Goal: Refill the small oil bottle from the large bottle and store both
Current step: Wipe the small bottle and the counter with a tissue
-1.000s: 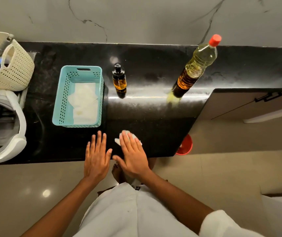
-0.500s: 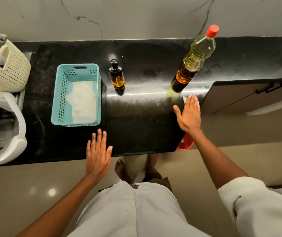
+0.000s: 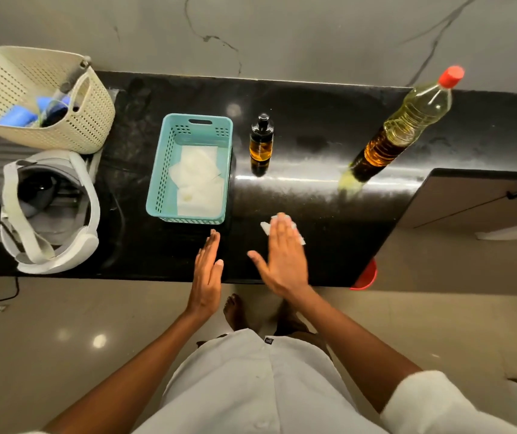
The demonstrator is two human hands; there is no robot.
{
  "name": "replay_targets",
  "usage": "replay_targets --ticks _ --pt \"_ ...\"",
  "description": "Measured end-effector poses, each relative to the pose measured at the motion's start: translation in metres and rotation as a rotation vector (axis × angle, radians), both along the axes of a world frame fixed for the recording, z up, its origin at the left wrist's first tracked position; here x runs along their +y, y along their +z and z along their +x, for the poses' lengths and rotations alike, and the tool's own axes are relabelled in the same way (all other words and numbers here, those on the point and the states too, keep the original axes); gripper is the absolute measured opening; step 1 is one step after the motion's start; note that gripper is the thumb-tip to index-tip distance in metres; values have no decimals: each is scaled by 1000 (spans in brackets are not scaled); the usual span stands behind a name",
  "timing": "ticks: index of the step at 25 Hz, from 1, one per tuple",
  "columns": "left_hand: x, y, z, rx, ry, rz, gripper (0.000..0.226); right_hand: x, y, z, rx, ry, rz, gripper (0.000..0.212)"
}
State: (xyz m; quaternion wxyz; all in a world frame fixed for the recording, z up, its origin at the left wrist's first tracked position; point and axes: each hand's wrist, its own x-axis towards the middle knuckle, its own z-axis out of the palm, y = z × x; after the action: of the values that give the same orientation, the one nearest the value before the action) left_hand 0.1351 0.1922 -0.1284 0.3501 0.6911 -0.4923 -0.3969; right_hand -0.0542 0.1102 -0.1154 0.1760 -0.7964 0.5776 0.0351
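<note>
The small oil bottle (image 3: pixel 261 145), dark with a black pump top and amber oil, stands on the black counter (image 3: pixel 313 233) right of a teal basket (image 3: pixel 157 170). At the far right stands the large oil bottle (image 3: pixel 407 126) with its red cap on, partly filled. My right hand (image 3: pixel 282 261) lies flat, pressing a white tissue (image 3: pixel 266 227) onto the counter in front of the small bottle. My left hand (image 3: pixel 207 270) is held on edge, fingers straight, over the front edge of the counter, holding nothing.
White paper lines the teal basket. A cream woven basket (image 3: pixel 31 126) with blue items and a white headset (image 3: pixel 50 214) sit at the left. A cabinet drawer (image 3: pixel 485 198) is at the right, and a red object (image 3: pixel 366 277) shows below the counter edge.
My right hand slid with the tissue from near the large bottle back left to the counter's front middle. My left hand turned from flat to on edge.
</note>
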Motion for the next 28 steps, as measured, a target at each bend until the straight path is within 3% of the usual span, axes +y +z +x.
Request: replay_targets --ticks 4,7,9,12,15,18,20,24,28 --pt "0 -8 1 -52 -38 -23 60 57 -15 60 -118 252 -14 84" --pt "1 -14 -3 -251 -84 -10 61 91 -23 31 -108 357 -29 83" --pt "1 -19 -6 -489 -139 7 62 72 -19 -12 -77 264 -23 89" --pt "3 -25 -14 -825 -209 54 68 13 -5 -87 50 -64 -17 90" --pt "2 -28 -17 -901 -201 78 71 -53 12 -115 65 -312 17 89" --pt "0 -27 -22 -940 -199 103 72 -108 18 -69 37 -378 39 91" --pt "-3 -23 -24 -923 -188 130 73 -112 17 -22 -23 -226 50 93" --pt "-4 -22 -24 -939 -191 136 70 -16 1 17 -110 266 46 87" --pt "-8 -18 -29 -933 -171 185 71 -41 -2 -11 -97 316 56 84"
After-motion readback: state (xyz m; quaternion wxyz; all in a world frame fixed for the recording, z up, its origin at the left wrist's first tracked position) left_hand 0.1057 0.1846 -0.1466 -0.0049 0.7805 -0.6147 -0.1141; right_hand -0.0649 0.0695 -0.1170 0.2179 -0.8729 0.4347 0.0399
